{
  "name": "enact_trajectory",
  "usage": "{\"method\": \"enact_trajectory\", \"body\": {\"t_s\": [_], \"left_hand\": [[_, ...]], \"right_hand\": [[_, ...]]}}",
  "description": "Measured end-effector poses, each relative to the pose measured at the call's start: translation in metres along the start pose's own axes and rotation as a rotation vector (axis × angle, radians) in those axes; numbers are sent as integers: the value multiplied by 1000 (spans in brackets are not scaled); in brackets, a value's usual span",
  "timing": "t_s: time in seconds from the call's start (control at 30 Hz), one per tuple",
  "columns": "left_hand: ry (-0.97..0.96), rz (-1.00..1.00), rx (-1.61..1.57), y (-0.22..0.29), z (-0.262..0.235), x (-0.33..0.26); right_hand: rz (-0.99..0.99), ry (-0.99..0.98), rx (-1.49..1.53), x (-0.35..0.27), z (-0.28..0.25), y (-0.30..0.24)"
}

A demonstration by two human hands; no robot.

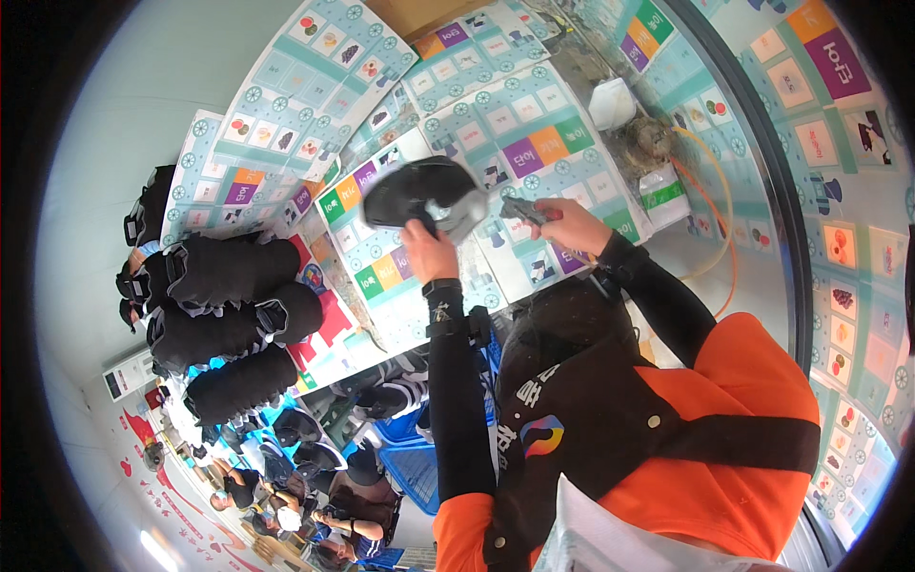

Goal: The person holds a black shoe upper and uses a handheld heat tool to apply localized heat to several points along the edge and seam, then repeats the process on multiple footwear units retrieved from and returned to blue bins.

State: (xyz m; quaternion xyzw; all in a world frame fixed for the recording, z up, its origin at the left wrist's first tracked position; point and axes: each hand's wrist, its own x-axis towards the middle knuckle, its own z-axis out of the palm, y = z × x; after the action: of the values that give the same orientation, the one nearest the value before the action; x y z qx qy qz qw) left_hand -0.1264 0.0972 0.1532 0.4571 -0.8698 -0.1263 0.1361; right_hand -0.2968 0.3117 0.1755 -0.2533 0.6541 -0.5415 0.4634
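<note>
My left hand [431,254] is closed on the edge of a black cap [405,194], raised above the patterned tabletop. A lighter grey area shows on the cap's right side, slightly blurred. My right hand [578,229] grips a small grey hand tool with a reddish part [518,209]. Its tip points left toward the cap, with a gap between them. I cannot make out the tool's exact kind. The fingers of my left hand are partly hidden behind the cap.
Nested black caps [233,272] are stacked at the left. Patterned sheets cover the table [467,129]. Orange and yellow hoses [729,243] hang at the right. Below the table stand blue crates [412,469]. Several people [286,515] sit farther off at lower left.
</note>
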Motion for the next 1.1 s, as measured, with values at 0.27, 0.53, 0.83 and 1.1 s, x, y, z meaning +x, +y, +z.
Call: {"method": "enact_trajectory", "body": {"t_s": [0.27,0.53,0.83,1.1], "left_hand": [[-254,161,-348,-24,43,-34],[-248,175,-358,-30,45,-36],[-245,165,-356,-31,41,-34],[-222,110,-371,-45,34,-30]], "right_hand": [[84,12,-345,6,12,41],[36,6,-482,24,23,59],[142,-77,-398,23,28,50],[125,16,-240,19,28,48]]}}
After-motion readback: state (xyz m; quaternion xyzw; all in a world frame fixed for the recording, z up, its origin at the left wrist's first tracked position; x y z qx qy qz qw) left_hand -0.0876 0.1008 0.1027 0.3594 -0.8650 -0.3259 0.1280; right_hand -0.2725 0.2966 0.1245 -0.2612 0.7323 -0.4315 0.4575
